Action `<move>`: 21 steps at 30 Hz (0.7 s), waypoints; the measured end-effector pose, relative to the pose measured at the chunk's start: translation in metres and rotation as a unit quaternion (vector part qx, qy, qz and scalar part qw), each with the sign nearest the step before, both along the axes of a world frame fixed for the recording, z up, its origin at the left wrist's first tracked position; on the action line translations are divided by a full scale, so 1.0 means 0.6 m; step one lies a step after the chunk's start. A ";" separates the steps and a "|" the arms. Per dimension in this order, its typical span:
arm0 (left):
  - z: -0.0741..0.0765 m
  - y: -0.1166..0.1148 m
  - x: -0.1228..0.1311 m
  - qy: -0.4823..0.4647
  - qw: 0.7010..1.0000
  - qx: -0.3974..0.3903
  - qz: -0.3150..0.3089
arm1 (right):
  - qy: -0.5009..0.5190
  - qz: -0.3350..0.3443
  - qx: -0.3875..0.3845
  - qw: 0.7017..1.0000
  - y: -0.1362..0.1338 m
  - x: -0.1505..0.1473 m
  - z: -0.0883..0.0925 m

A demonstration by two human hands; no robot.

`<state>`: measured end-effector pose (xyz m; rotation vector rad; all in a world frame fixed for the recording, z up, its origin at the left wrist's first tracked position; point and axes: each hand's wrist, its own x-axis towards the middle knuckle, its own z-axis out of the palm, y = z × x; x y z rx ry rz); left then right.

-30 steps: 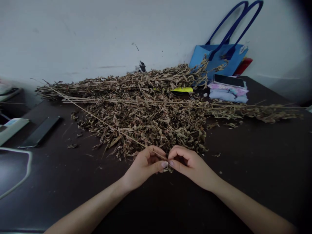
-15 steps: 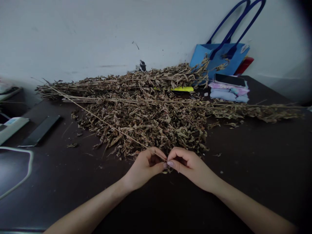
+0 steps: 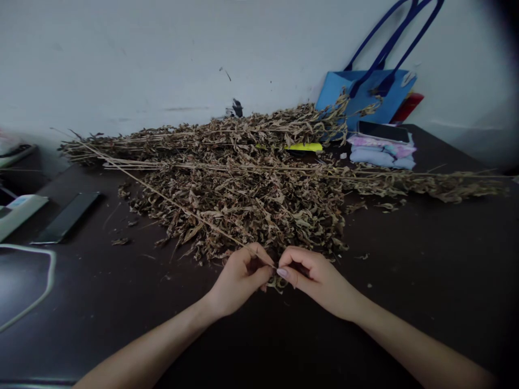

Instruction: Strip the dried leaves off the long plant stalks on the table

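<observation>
A long thin dry stem [image 3: 170,201] runs from the far left of the dark table [image 3: 425,270] down to my hands. My left hand [image 3: 239,278] is closed in a pinch on its near end. My right hand [image 3: 314,275] pinches the same end from the right, thumb and forefinger pressed on a few dried leaves hanging there. Both hands meet fingertip to fingertip at the near edge of a large heap of dried leaves and stalks [image 3: 251,183].
A blue bag [image 3: 365,94] with long handles leans on the wall at the back right. A phone [image 3: 383,131] lies on folded cloth [image 3: 381,151]. A yellow object [image 3: 304,147] sits in the pile. A black flat bar [image 3: 67,218] and white cable [image 3: 36,292] lie left.
The hands stay together on the stem's end. My left thumb has shifted slightly and the pinch sits a little lower; the pile is unchanged.
</observation>
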<state>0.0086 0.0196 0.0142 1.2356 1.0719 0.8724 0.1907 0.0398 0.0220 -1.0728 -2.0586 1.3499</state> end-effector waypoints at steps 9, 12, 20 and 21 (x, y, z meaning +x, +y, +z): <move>0.002 0.006 0.000 -0.010 1.000 -0.003 -0.005 | 0.010 -0.006 -0.058 0.998 0.003 0.005 -0.008; 0.002 0.007 -0.002 -0.032 0.999 -0.021 0.002 | 0.016 -0.011 -0.064 0.998 0.003 0.007 -0.010; -0.005 0.010 -0.010 -0.030 0.999 -0.020 0.015 | 0.054 -0.007 -0.126 0.991 0.005 0.007 -0.012; -0.004 0.010 -0.010 -0.028 0.999 -0.018 0.015 | 0.058 -0.004 -0.123 0.991 0.006 0.007 -0.012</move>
